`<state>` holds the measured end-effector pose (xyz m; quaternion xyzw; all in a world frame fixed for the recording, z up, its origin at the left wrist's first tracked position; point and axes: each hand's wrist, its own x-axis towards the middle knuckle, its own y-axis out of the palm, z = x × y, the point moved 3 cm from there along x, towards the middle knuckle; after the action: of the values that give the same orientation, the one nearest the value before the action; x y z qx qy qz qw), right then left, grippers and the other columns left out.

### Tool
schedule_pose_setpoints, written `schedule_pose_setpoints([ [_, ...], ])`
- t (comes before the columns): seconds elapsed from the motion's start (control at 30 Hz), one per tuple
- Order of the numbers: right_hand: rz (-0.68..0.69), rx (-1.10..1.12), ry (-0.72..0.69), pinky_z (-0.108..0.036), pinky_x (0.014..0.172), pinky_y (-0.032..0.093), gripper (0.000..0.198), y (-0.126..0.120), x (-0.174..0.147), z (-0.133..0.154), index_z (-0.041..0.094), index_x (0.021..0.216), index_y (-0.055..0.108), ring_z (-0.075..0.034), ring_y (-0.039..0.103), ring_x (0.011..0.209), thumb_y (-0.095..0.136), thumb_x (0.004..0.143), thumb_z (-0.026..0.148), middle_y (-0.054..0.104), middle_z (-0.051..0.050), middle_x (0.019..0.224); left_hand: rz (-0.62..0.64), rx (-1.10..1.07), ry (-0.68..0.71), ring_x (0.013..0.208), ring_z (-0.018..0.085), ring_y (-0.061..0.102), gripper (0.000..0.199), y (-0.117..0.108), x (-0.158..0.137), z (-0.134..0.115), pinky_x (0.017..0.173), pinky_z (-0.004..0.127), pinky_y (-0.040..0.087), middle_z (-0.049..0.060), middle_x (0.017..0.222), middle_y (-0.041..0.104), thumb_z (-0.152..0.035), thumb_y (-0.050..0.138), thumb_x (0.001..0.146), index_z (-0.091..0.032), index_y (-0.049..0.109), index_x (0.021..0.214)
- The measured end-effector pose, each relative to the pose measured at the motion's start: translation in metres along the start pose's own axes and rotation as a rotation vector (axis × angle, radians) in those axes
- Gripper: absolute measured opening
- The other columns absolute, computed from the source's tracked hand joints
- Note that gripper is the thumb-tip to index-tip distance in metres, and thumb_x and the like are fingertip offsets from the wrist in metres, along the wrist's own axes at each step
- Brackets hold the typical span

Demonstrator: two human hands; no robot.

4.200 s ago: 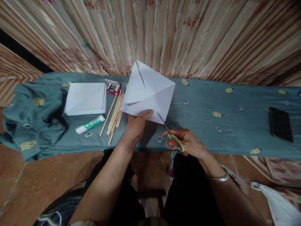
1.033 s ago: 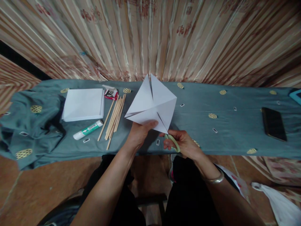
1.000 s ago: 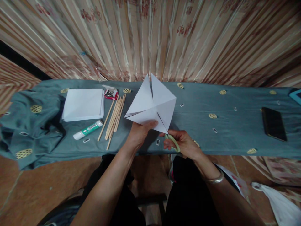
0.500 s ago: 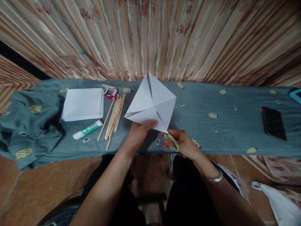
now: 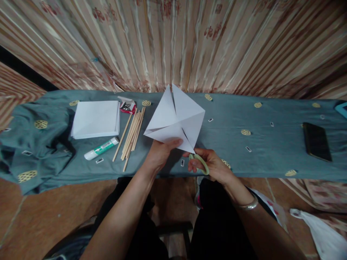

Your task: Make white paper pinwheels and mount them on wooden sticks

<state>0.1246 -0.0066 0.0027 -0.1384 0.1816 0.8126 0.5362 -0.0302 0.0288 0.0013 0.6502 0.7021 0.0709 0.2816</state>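
The left hand (image 5: 164, 147) pinches the near edge of the slit white paper (image 5: 187, 117), thumb on top, above the grey-green cloth (image 5: 230, 113), presumably to steady the sheet. The right hand (image 5: 210, 163) is curled closed around the handle of the scissors (image 5: 204, 166) at the paper's near-right corner, apparently to align them with the slit there. The left fingers are concealed beneath the sheet; the blades' opening cannot be determined.
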Motion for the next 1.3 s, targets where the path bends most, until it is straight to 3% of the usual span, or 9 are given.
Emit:
schedule_pose_setpoints([
  [0.4,-0.011,0.027,0.001,-0.023,0.050,0.044,0.055,0.000,-0.002,0.003,0.014,0.082,0.070,-0.010,0.053,0.052,0.085,0.054,0.058,0.067,-0.001,0.060,0.056,-0.069,-0.025,0.084,0.021,0.067,0.056,0.005,-0.002,-0.006,0.085,0.038,0.053,0.004,0.088,0.073,-0.013,0.084,0.048,-0.016,0.069,0.102],
  [0.7,-0.017,0.036,0.011,-0.024,0.048,0.044,0.043,0.000,-0.001,0.001,0.014,0.083,0.069,-0.009,0.052,0.049,0.087,0.057,0.043,0.065,0.001,0.060,0.005,-0.012,-0.007,0.090,0.021,0.066,0.054,0.001,-0.001,-0.003,0.093,0.038,0.050,0.005,0.095,0.073,-0.015,0.084,0.049,-0.016,0.068,0.100],
  [1.3,-0.021,0.084,0.023,-0.021,0.045,0.041,0.040,-0.002,0.001,-0.005,0.015,0.078,0.069,-0.008,0.052,0.045,0.090,0.054,0.039,0.061,0.003,0.052,-0.002,0.019,-0.012,0.093,0.024,0.066,0.056,0.000,-0.001,-0.002,0.096,0.041,0.047,0.005,0.093,0.073,-0.014,0.082,0.050,-0.016,0.068,0.104],
])
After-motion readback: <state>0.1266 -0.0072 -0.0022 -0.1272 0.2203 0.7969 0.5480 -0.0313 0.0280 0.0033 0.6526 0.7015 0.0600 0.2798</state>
